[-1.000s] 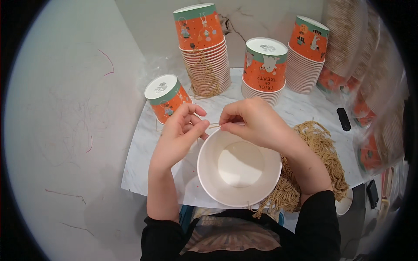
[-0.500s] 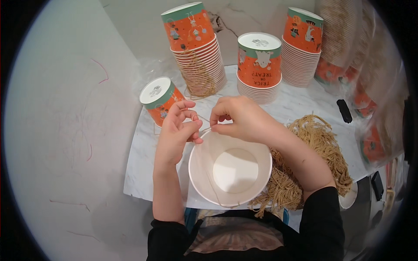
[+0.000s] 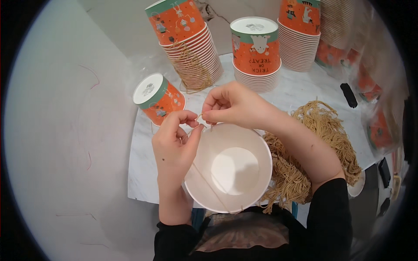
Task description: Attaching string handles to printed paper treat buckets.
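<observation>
A white paper bucket [image 3: 260,174] stands open end up in front of me, its inside bare. A thin tan cord [image 3: 213,189] runs from its near rim across the mouth to my hands. My left hand [image 3: 176,137] pinches the cord between thumb and fingers just above the bucket's far left rim. Right beside it, my right hand [image 3: 228,105] grips the cord's end with thumb and forefinger. A short bit of cord shows at the far rim below the fingers; whether it is knotted cannot be made out.
Past my right forearm lies a heap of tan cords [image 3: 324,130]. Behind stand upturned stacks of orange and green paper buckets [image 3: 193,56], a shorter stack [image 3: 256,56], and a single tilted bucket [image 3: 163,102]. A black object [image 3: 348,95] and plastic-wrapped buckets are at right.
My left hand has turned inward and closed on the cord, pulling it taut over the bucket. My right hand has shifted slightly left. The whole view has moved a little.
</observation>
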The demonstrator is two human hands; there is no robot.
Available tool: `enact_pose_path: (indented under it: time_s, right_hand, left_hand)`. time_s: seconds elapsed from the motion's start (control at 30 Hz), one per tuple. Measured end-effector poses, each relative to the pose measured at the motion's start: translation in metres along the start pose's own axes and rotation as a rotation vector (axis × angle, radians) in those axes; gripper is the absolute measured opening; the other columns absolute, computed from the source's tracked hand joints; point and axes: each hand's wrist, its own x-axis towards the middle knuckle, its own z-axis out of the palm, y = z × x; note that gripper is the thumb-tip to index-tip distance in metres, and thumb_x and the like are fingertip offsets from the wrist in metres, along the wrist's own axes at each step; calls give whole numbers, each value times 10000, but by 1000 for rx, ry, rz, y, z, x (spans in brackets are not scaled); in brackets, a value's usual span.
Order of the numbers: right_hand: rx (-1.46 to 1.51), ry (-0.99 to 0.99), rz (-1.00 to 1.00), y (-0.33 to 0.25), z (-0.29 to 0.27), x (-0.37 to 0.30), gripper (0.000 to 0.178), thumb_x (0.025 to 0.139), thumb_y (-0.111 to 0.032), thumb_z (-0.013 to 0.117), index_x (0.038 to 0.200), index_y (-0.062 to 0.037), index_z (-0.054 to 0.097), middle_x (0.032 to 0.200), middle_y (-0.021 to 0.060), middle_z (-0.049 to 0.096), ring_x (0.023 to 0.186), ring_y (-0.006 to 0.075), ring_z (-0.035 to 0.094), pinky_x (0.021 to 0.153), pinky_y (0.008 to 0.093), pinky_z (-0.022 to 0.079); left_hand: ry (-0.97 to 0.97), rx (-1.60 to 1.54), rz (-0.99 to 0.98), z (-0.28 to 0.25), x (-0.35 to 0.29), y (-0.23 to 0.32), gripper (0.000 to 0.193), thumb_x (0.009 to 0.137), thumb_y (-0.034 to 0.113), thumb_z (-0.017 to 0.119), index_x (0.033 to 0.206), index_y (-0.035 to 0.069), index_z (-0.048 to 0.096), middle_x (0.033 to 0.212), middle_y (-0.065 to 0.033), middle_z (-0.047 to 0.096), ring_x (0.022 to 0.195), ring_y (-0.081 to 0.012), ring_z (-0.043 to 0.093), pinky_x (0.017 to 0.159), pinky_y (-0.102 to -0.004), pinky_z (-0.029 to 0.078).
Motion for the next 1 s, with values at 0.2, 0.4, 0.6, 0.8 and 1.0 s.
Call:
enact_pose_path:
  time_s: [0.2, 0.4, 0.6, 0.8, 1.0]
  right_hand:
    - [-316, 228, -118, 1, 6, -2, 141, 857, -104, 713, 878, 35, 724, 782, 84, 733, 715, 135, 697, 677, 289, 549]
    - [-394, 360, -246, 1, 16, -2, 113, 753, -103, 691, 775, 3, 722, 757, 172, 706, 708, 338, 697, 678, 411, 551]
    - [-374, 317, -365, 3, 22, -4, 139, 789, -131, 686, 816, 6, 696, 750, 158, 699, 711, 335, 691, 659, 421, 538]
    - [-367, 223, -427, -1, 24, -6, 135, 823, -136, 662, 872, -10, 678, 757, 152, 694, 724, 331, 683, 658, 424, 527]
    - [-383, 193, -432, -1, 27, -3, 126, 819, -127, 653, 857, -7, 663, 751, 154, 687, 710, 349, 667, 642, 444, 509]
  left_hand:
    - [-11, 123, -17, -5, -3, -2, 168, 804, -7, 752, 956, 4, 683, 853, -57, 651, 531, -90, 466, 524, -255, 392]
    - [8, 185, -21, -10, -2, 2, 131, 806, -13, 759, 920, -1, 697, 861, -56, 633, 558, -88, 475, 542, -259, 387]
    - [-122, -202, -99, -16, 0, -2, 116, 801, -59, 762, 883, -20, 691, 1019, -73, 710, 596, -1, 483, 564, -182, 397]
    - [-194, -494, -293, -27, 8, -14, 120, 844, -57, 737, 846, -29, 620, 926, -84, 725, 637, 19, 530, 567, -149, 406]
    - [-254, -517, -369, -33, 15, -24, 178, 834, -58, 753, 973, -32, 646, 874, -76, 737, 649, 9, 577, 558, -132, 405]
